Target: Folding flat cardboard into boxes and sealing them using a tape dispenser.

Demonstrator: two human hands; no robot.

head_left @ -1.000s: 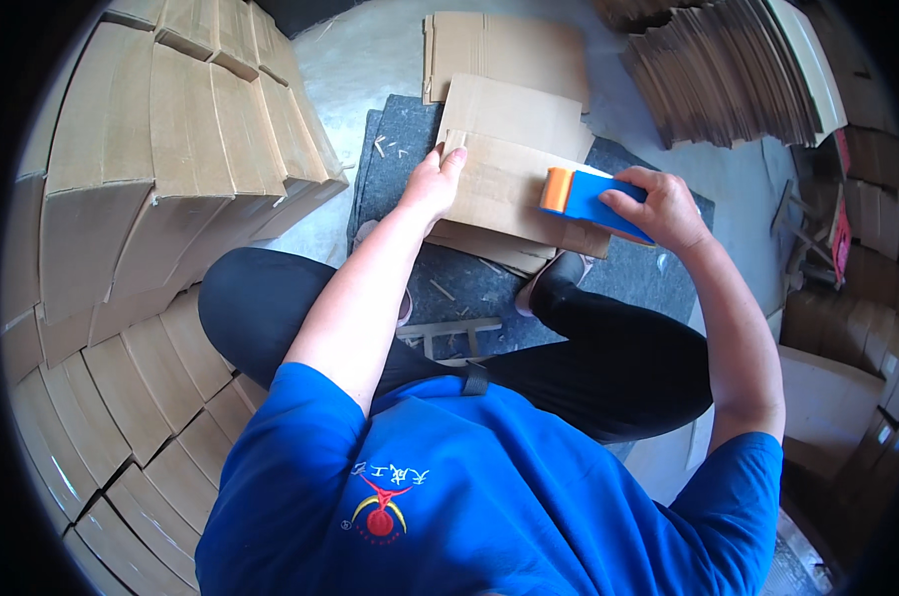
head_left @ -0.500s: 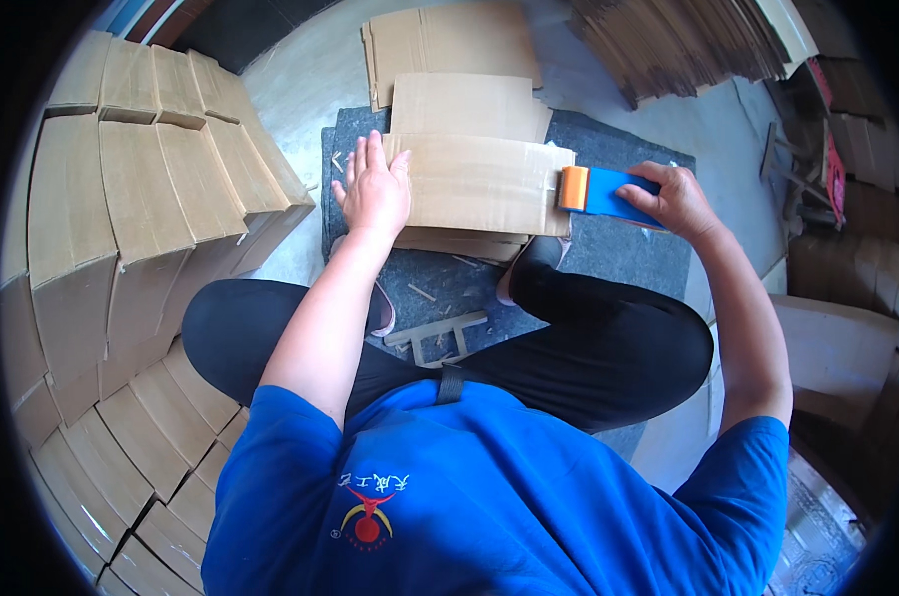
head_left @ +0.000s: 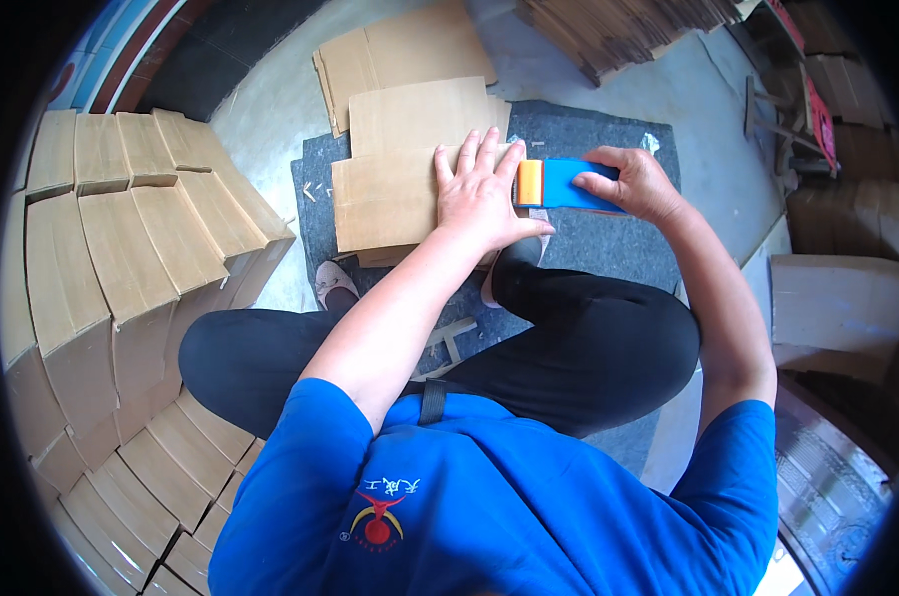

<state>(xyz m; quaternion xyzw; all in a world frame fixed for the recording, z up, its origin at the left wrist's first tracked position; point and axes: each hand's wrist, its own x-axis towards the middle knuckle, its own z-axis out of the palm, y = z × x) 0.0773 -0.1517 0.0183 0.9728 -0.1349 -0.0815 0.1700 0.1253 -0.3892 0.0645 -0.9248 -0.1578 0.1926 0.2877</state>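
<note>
The left hand (head_left: 481, 194) lies flat, palm down, on a folded cardboard box (head_left: 395, 194) – its fingers (head_left: 489, 149) are spread straight and grip nothing, only pressing on the right end of the cardboard. The box rests on a dark grey mat (head_left: 608, 149) spread over the concrete floor (head_left: 261, 109), just ahead of the person's crossed legs in black trousers (head_left: 589, 348).

The right hand (head_left: 633, 184) sits at 3 o'clock from the left hand, closed around a blue tape dispenser (head_left: 569, 184) whose orange end (head_left: 528, 183) touches the right edge of the box, right beside the left hand's little finger. The fingers of the right hand wrap over the top of the blue body, thumb at the near side.

Under the pressed box lies another flat cardboard piece (head_left: 420, 114), jutting out toward 12 o'clock, and beyond that, further toward 12 o'clock, a further flat sheet (head_left: 400, 50) on the bare floor. At 9 o'clock from the hands stands a crowd of made-up cardboard boxes (head_left: 122, 248), packed close in rows and curving down toward 7 o'clock. At 1 o'clock a stack of flat cardboard (head_left: 628, 25) lies well apart from the mat. At 3 o'clock, near the picture's edge, a closed carton (head_left: 837, 308) stands on the floor
</note>
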